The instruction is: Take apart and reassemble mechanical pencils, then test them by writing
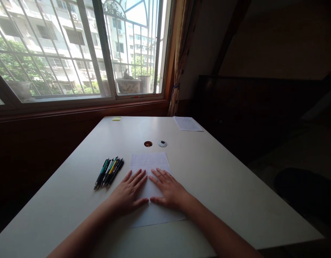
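A sheet of paper [149,159] lies on the white table [221,186] in front of me, with lines of writing across its far part. My left hand [131,190] rests flat over its left side, fingers spread. On the right side of the sheet lies my right hand [166,188], palm down and fingers apart. The two thumbs almost meet over the middle of the page. Several pens [108,172] with black, green and yellow parts lie side by side just left of my left hand. Both hands cover much of the page.
Farther back, the table has a round hole [148,144] with a round cap [162,143] beside it. Yellow sticky notes [116,118] lie at the far left, more written sheets [188,123] at the far right. A barred window [74,53] and a curtain [181,50] stand behind.
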`<state>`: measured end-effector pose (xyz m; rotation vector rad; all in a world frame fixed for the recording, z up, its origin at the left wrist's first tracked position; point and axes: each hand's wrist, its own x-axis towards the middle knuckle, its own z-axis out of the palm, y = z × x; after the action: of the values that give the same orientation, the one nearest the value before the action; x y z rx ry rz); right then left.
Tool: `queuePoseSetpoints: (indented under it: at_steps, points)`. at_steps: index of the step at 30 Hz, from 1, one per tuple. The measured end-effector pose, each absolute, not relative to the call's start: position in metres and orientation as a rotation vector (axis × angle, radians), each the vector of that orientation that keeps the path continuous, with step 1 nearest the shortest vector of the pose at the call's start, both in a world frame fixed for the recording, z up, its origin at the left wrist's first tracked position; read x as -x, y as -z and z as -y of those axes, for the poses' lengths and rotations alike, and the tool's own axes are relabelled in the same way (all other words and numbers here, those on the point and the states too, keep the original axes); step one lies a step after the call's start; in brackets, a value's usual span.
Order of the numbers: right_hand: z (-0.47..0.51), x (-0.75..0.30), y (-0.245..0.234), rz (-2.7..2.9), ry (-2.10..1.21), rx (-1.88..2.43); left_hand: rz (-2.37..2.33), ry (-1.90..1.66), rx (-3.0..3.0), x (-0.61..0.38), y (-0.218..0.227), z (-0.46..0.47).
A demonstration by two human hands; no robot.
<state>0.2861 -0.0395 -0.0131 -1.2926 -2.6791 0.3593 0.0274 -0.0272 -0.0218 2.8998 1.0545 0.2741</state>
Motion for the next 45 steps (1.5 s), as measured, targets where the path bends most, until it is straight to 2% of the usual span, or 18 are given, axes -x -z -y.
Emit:
queuePoseSetpoints:
  at_steps: [8,16,22,28,45]
  points:
    - [0.042,-0.293,0.008,2.450,-0.264,1.125,-1.126,-0.541,-2.888,-0.024,0.016,0.024]
    - [0.040,-0.304,0.009,2.049,-0.280,1.060,-1.711,-0.927,-2.682,0.034,-0.005,0.002]
    - [0.038,-0.306,0.009,1.987,-0.288,1.071,-1.873,-0.784,-2.543,0.071,0.002,-0.008]
    - [0.038,-0.307,0.012,2.013,-0.283,1.059,-1.783,-0.731,-2.557,0.058,0.005,-0.006]
    - [0.035,-0.310,0.014,2.030,-0.301,1.067,-2.087,-0.496,-2.393,0.057,-0.003,-0.002]
